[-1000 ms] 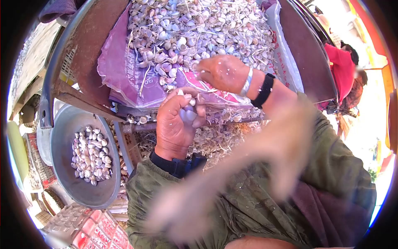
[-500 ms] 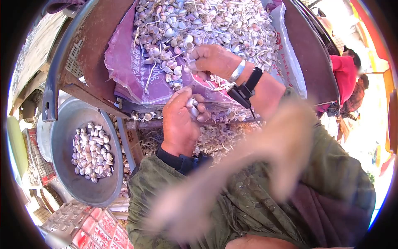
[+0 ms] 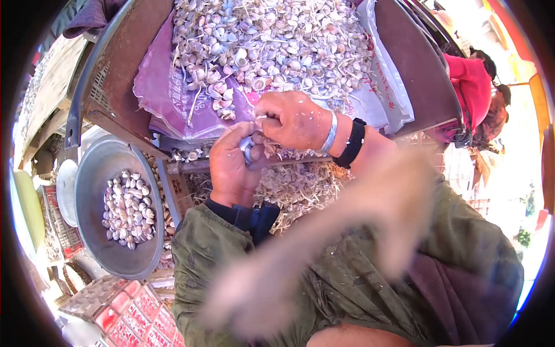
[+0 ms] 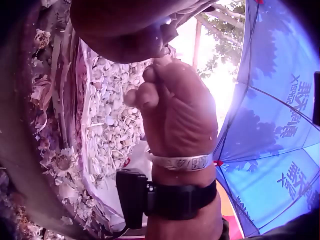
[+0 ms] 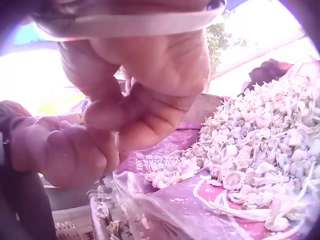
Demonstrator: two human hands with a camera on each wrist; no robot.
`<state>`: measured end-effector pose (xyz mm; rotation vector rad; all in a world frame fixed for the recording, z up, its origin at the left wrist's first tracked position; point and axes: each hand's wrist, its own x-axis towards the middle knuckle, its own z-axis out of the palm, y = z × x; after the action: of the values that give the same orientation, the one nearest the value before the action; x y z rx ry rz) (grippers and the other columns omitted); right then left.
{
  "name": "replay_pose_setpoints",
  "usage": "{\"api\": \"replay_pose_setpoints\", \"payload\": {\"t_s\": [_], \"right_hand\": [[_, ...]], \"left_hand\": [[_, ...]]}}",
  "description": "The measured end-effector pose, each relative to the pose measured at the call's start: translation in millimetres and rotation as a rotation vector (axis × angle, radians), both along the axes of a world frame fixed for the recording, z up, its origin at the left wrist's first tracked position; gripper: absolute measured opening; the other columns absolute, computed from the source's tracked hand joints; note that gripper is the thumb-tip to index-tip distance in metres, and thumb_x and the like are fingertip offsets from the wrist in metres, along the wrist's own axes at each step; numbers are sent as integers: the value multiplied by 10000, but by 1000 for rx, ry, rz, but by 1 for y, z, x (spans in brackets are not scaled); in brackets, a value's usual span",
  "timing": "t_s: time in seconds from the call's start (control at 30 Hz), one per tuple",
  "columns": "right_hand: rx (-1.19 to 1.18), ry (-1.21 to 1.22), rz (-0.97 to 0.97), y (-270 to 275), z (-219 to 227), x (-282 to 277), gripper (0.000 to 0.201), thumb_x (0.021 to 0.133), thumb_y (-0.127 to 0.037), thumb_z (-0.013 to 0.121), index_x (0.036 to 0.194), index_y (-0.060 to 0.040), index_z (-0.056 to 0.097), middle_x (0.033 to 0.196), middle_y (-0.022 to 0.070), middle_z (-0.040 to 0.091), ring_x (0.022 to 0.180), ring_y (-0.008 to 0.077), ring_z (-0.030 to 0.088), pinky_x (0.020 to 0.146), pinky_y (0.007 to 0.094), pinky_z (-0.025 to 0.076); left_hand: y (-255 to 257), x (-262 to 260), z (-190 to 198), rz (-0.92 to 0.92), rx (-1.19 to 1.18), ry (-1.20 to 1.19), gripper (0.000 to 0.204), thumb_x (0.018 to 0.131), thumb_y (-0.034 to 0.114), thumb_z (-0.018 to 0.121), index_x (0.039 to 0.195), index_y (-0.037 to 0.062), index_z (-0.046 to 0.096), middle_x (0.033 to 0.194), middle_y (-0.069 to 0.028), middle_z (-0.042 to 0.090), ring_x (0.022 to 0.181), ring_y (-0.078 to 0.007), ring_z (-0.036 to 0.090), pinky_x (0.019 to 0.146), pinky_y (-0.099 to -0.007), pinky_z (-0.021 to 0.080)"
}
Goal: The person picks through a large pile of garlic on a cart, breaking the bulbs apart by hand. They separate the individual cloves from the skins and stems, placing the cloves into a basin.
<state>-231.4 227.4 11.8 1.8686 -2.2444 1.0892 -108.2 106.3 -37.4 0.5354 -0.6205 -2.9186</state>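
My left hand (image 3: 228,170) is held palm up just off the front edge of the heap, its fingers curled round several garlic cloves (image 3: 248,149). My right hand (image 3: 300,120), with a silver bangle and a black strap at its wrist, meets the left fingertips. Its thumb and index finger pinch a small pale garlic piece (image 3: 262,118), mostly hidden by the fingers. In the right wrist view the curled right fingers (image 5: 145,117) touch the left hand (image 5: 70,150). Behind both hands a heap of garlic cloves and skins (image 3: 277,52) lies on a purple printed sack (image 3: 165,107).
At the left stands a grey basin (image 3: 121,156) with peeled-apart cloves (image 3: 130,211) in it. Red and white crates (image 3: 139,318) sit below it. Loose skins (image 3: 300,191) lie under the metal bar. A person in red (image 3: 471,87) is at the far right.
My right hand has come from the front of the heap down to the left fingertips, and its fingers have closed in. The left hand still holds its cloves, turned slightly toward the right one.
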Motion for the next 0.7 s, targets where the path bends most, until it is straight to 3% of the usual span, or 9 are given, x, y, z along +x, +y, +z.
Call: {"api": "replay_pose_setpoints", "payload": {"t_s": [0.1,0.23,0.3,0.37,0.43,0.5,0.53,0.63,0.7], "right_hand": [[36,-32,-167,11,3,-9,63,773,-58,596,832,-35,604,816,170,632,739,374,643,633,424,514],[702,313,-189,23,9,-31,94,809,-119,600,832,-34,632,741,148,640,766,354,659,640,417,527],[552,333,-144,16,4,-41,104,812,-119,583,822,-46,655,725,149,647,735,343,656,646,424,524],[360,381,-81,5,-13,-55,91,795,-101,587,816,-54,661,736,149,652,717,340,652,655,424,525],[239,305,-87,-13,-23,-55,97,790,-85,584,845,-57,660,780,142,651,751,334,642,688,413,523],[150,289,-46,-31,-30,-57,114,830,-86,567,890,-44,656,838,138,646,802,345,632,719,423,516],[235,356,-33,-41,-33,-60,142,814,-66,569,922,-46,659,857,126,646,838,335,629,752,415,517],[220,322,-28,-69,-47,-68,154,794,-64,582,925,-49,662,889,121,651,883,323,626,774,408,516],[364,287,-75,-80,-46,-67,190,762,-71,601,938,-49,668,906,144,649,909,326,623,783,417,513]], "left_hand": [[-17,31,27,76,50,78,113,921,141,563,951,34,543,787,-76,557,567,-112,486,439,-227,344],[-75,91,52,241,-55,69,125,925,122,557,962,14,505,821,-76,511,576,-105,462,407,-219,308],[-117,125,36,425,-270,-56,107,886,130,596,886,32,553,837,-92,570,567,-110,500,402,-212,300],[-135,149,34,672,-555,-471,272,923,253,560,1074,28,573,992,-96,615,799,-172,598,631,-288,433],[-139,171,43,659,-783,-601,381,945,318,517,1188,26,547,1110,-111,595,977,-216,596,796,-359,444],[-134,171,51,741,-957,-670,401,950,317,503,1209,13,537,1156,-122,576,1047,-239,579,851,-388,435],[-129,170,56,780,-1045,-708,411,953,316,496,1220,6,532,1179,-128,566,1082,-251,571,879,-402,431],[-121,161,72,607,-619,-128,382,955,273,479,1203,-13,533,1197,-143,573,1150,-280,542,913,-421,431],[-89,137,89,526,-424,20,333,942,215,487,1163,-26,547,1179,-164,592,1122,-291,565,888,-396,459]]}}
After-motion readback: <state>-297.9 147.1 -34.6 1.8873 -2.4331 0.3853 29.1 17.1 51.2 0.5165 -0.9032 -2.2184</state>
